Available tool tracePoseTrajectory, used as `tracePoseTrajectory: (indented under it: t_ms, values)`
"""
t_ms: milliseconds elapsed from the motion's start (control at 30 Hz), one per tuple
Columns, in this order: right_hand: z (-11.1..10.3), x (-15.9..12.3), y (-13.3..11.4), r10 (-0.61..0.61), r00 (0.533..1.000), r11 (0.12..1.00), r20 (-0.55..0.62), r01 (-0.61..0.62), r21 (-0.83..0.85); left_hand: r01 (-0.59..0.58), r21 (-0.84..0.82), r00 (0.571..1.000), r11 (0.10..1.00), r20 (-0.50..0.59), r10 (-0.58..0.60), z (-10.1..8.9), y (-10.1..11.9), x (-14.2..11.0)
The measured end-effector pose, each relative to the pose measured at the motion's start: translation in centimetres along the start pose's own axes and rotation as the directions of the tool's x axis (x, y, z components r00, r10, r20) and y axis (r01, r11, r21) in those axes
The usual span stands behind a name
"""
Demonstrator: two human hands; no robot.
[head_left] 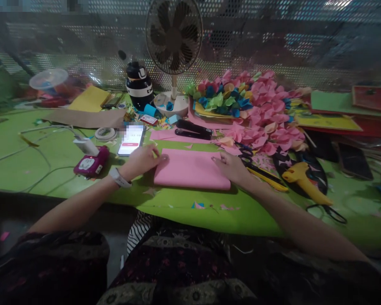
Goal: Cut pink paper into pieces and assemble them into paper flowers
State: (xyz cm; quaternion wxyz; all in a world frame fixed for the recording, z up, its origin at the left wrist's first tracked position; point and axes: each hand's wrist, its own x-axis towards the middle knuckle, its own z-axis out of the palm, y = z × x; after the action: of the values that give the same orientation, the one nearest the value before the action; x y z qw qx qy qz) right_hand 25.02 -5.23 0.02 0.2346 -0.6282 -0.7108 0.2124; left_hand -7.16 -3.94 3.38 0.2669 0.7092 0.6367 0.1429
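"How many sheets are being handled?"

"One piece of pink paper (190, 171), folded, lying on the counter (209, 220) in front of the person."

"And the hands?"

"Two, apart from each other. The left hand (142, 161) has its thumb on the paper's left side, the right hand (233, 168) on its right. I can't tell whether the fingers grip underneath."

"Count the rest for me."

"Two phones: a lit one (131, 140) by the left hand, a dark one (355, 161) far right. One stapler (193, 130) beyond the paper, one roll of tape (106, 139), one purple plug block (95, 162), one yellow cutter (269, 180), one glue gun (300, 178), one black bottle (139, 93), one fan (174, 36). The paper flowers (266, 112) are too many to count."

"What about the surface?"

"Bright green, littered with pink and blue scraps."

"The room?"

"Dim, with a perforated metal screen (266, 46) behind the counter."
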Motion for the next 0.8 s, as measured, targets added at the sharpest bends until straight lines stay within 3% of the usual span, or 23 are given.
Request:
tracePoseTrajectory:
  t_ms: [33,100,167,200,267,300,467,800]
  values:
    - [0.0,0.1,0.0,0.006,1.0,1.0,0.007,-0.006,-0.023,-0.046,0.077,0.992,0.996,-0.113,0.054,-0.2,0.6,-0.3]
    - [-0.1,0.4,-0.2,0.024,0.999,0.998,0.029,-0.022,-0.059,-0.223,0.125,0.956,0.967,-0.164,0.242,-0.2,2.0,-1.3]
    - [-0.2,0.5,-0.3,0.04,0.998,0.996,0.045,-0.037,-0.078,-0.493,0.135,0.864,0.859,-0.041,0.502,0.6,3.4,-2.5]
    - [-0.3,0.5,-0.4,0.045,0.998,0.996,0.047,-0.041,-0.081,-0.617,0.119,0.787,0.778,0.07,0.613,1.3,3.9,-3.0]
    - [-0.3,0.4,-0.4,0.051,0.998,0.996,0.043,-0.048,-0.072,-0.758,0.112,0.649,0.642,0.23,0.725,3.1,4.5,-3.8]
    - [-0.4,0.3,-0.4,0.055,0.998,0.997,0.041,-0.053,-0.06,-0.787,0.131,0.613,0.603,0.274,0.741,4.1,4.6,-4.1]
    - [-0.6,0.0,-0.5,0.065,0.997,0.998,0.046,-0.064,-0.011,-0.803,0.246,0.595,0.542,0.361,0.718,7.5,3.7,-4.5]
    - [-0.7,-0.3,-0.9,0.031,0.999,0.999,0.016,-0.03,-0.029,-0.776,0.378,0.617,0.505,0.29,0.731,8.1,3.1,-5.1]
